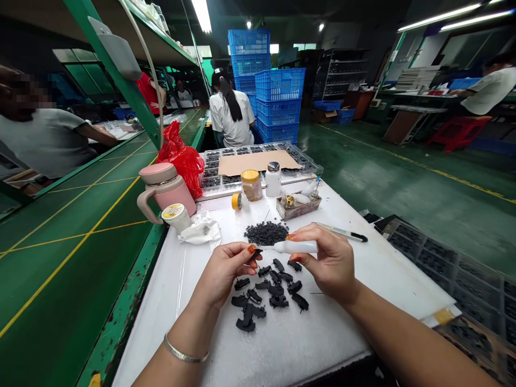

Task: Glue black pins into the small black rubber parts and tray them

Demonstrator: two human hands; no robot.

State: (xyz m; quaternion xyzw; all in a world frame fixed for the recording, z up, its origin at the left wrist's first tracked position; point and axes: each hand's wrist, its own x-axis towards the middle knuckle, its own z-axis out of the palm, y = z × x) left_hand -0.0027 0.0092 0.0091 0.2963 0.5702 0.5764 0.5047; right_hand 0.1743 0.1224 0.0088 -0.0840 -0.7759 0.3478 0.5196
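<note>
My left hand [236, 264] pinches a small black part [256, 253] above the white work surface. In my right hand [329, 258] is a white squeeze bottle [297, 246], held sideways, its thin tip pointing left at the black part; whether they touch is too small to tell. Below my hands lie several curved black pieces [276, 290], some with thin pins sticking out. Just behind the hands is a pile of tiny black parts [266, 233].
Behind the pile stand a yellow-lidded jar [251, 186], a white bottle [273, 180], an orange tape roll [236, 201] and a small box [299, 207]. A pink mug [171, 192] and white tub [176, 217] are left; a pen [342, 232] lies right. People sit further off.
</note>
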